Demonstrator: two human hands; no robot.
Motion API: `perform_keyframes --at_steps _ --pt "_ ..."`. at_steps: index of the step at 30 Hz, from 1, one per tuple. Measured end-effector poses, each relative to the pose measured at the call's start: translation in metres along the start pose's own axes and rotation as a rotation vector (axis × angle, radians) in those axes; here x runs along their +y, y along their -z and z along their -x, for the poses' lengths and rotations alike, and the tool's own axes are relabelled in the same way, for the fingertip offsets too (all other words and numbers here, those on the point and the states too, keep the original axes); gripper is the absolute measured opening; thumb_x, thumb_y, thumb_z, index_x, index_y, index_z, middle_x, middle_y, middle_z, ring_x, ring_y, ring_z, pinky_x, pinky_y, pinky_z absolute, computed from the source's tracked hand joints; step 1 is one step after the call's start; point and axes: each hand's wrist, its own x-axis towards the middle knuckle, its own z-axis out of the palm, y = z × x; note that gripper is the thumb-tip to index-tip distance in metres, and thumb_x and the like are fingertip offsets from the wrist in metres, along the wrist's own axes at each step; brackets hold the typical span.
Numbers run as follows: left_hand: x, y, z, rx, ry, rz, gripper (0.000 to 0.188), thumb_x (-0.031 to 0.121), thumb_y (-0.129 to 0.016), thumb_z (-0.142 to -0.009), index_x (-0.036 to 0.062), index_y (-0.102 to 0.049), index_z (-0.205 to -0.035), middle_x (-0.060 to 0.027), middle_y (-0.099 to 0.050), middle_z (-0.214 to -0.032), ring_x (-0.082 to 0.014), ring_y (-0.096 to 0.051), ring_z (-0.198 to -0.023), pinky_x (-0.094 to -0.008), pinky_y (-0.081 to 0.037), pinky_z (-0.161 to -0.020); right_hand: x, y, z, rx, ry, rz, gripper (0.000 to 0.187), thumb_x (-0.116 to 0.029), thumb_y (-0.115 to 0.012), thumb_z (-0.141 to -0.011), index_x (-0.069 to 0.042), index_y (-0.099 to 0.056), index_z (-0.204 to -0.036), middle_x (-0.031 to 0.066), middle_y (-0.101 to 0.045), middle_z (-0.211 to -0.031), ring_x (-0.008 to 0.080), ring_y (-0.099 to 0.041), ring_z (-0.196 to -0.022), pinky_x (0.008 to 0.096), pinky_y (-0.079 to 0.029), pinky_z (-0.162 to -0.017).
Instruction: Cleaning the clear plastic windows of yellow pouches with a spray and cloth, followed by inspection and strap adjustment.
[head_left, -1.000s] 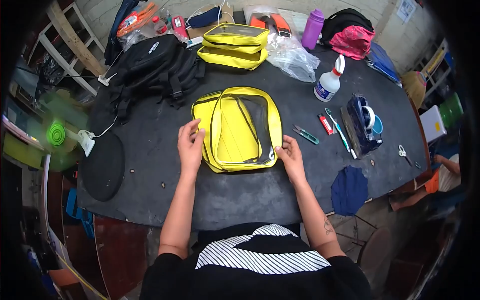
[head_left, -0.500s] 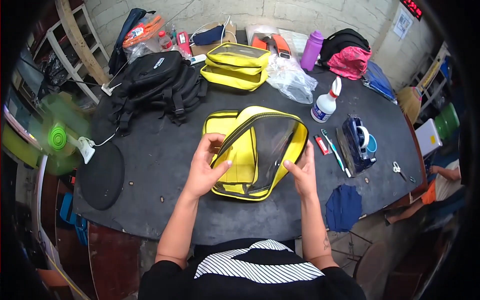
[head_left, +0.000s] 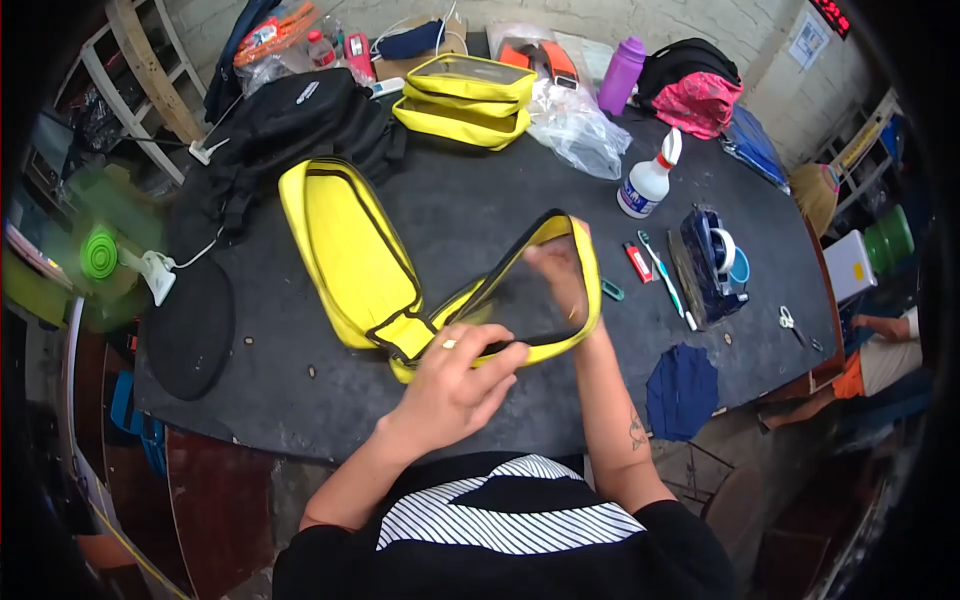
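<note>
A yellow pouch (head_left: 350, 235) with black zipper edging lies unfolded on the table in front of me. Its left half is a yellow tray shape; the right half stands tilted, with a clear film panel (head_left: 520, 300). My left hand (head_left: 455, 385) has its fingers bent over the near rim by the fold, gripping there. My right hand (head_left: 560, 275) is at the right end of the clear half, its fingers stretched out and seen hazily through the film. A second yellow clear-topped pouch (head_left: 465, 105) stands farther back.
Black backpack (head_left: 310, 125) at back left, by a spinning green fan (head_left: 100, 255). To the right are a white spray bottle (head_left: 645, 185), toothbrush (head_left: 667, 280), red box (head_left: 638, 263), tape dispenser (head_left: 710, 265), scissors (head_left: 790, 322) and navy cloth (head_left: 683, 392). Another person (head_left: 880, 360) sits far right.
The yellow pouch has been unfolded, its yellow half swinging out to the left. My left hand moved down to the near rim; my right hand shifted behind the clear panel.
</note>
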Motion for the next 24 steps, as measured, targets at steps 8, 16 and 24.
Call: perform_keyframes --at_steps 8,16,24 --pt "-0.009 -0.061 0.039 -0.628 0.123 0.169 0.063 0.025 -0.068 -0.084 0.0146 -0.043 -0.141 -0.0185 -0.037 -0.142 -0.0376 -0.04 -0.128 -0.0472 -0.034 -0.104 0.012 0.105 0.048 0.221 -0.429 -0.281 0.015 -0.014 -0.053 -0.096 -0.001 -0.058 -0.104 0.0064 -0.063 -0.086 0.0132 -0.061 -0.071 0.0259 -0.051 -0.067" --pt "-0.028 -0.074 0.014 -0.562 0.259 0.153 0.052 0.025 -0.066 -0.086 0.0058 -0.051 -0.132 -0.0201 -0.057 -0.123 -0.0348 -0.049 -0.121 -0.0439 -0.038 -0.101 -0.007 0.118 0.089 -0.036 -0.391 0.296 0.039 -0.013 -0.074 -0.082 -0.001 -0.056 -0.114 0.0026 -0.06 -0.094 0.0085 -0.057 -0.079 0.0229 -0.048 -0.07" --pt "-0.032 -0.093 -0.001 -0.224 0.35 0.216 0.024 0.007 -0.06 -0.085 0.0018 -0.062 -0.108 -0.0172 -0.063 -0.098 -0.0338 -0.061 -0.093 -0.0398 -0.049 -0.079 0.019 0.09 0.08 -0.037 -0.438 0.153 0.035 0.006 -0.064 -0.08 0.001 -0.058 -0.114 0.006 -0.062 -0.09 0.0096 -0.061 -0.075 0.0233 -0.052 -0.065"
